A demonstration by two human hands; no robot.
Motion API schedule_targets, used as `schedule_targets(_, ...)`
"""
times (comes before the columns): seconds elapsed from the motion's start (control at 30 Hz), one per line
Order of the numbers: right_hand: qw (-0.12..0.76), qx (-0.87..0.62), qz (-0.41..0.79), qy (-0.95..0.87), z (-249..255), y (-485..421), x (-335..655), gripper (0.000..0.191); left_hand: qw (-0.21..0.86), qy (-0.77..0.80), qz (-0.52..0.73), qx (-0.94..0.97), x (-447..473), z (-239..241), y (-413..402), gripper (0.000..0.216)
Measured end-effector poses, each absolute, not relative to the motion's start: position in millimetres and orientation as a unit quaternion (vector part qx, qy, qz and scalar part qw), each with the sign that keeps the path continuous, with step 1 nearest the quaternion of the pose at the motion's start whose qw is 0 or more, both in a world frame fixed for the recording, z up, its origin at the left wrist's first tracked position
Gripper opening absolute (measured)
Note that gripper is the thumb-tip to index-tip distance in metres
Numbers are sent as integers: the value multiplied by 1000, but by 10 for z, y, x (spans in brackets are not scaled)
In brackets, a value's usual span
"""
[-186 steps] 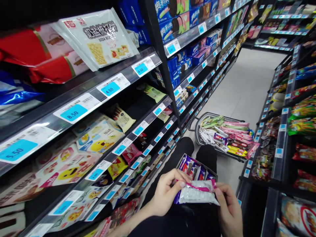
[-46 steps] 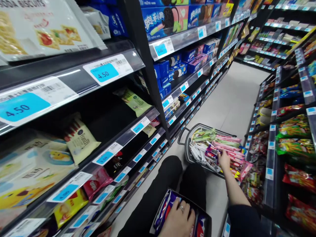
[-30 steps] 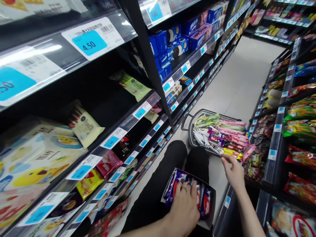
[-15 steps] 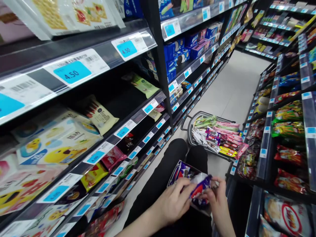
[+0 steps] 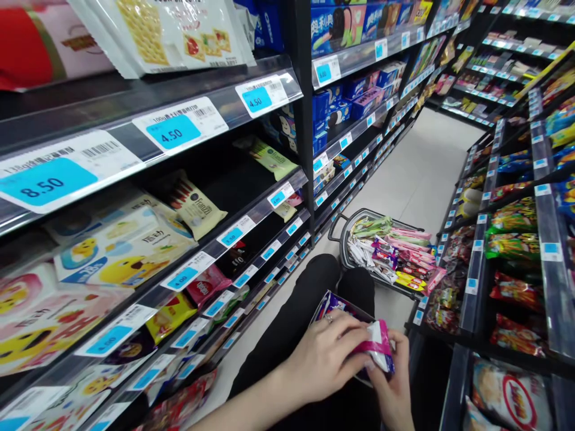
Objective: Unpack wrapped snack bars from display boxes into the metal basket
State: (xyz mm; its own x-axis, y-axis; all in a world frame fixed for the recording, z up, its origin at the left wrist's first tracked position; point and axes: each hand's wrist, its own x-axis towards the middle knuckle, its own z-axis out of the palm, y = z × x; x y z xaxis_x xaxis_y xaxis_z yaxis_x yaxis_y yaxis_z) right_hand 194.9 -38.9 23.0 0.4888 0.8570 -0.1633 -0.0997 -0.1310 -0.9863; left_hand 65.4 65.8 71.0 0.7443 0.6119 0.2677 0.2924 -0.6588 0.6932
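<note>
Over my lap, my left hand (image 5: 321, 353) has its fingers curled over a small snack packet (image 5: 381, 347) with pink, white and purple wrapping. On the packet's other side, my right hand (image 5: 393, 386) pinches it with thumb and fingers. Beneath both hands sits an opened cardboard box (image 5: 331, 297) of purple-wrapped packets, tilted on my dark-trousered legs. My left hand covers much of the box's contents.
A black-rimmed basket (image 5: 344, 246) full of wrapped snack packets stands on the floor past my knees. Shelves with price labels (image 5: 179, 131) rise close on the left. Racks of bagged snacks (image 5: 516, 242) line the right side. The aisle floor (image 5: 413, 173) runs between them.
My hands have turned the packet, so its pink and white side shows now. My left hand has shifted slightly and covers more of the box. The view has swung a little left.
</note>
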Motion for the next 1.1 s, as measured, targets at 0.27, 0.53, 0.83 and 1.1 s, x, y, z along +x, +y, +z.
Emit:
schedule_targets(0.27, 606, -618, 425, -263, 112, -338, 1849, 32, 71, 120, 174, 975, 648, 602, 827, 25)
schedule_targets(0.53, 562, -659, 411, -284, -8, -335, 1877, 28, -15, 97, 157, 983, 650, 609, 799, 28)
schedule_targets(0.83, 434, -741, 380, -343, 224, -124, 1938, 20, -67, 150, 199, 966, 648, 447, 705, 27)
schedule_targets(1.1, 453, -688, 428, -371, 264, -135, 2003, 29, 34, 186, 82, 978, 662, 462, 777, 22)
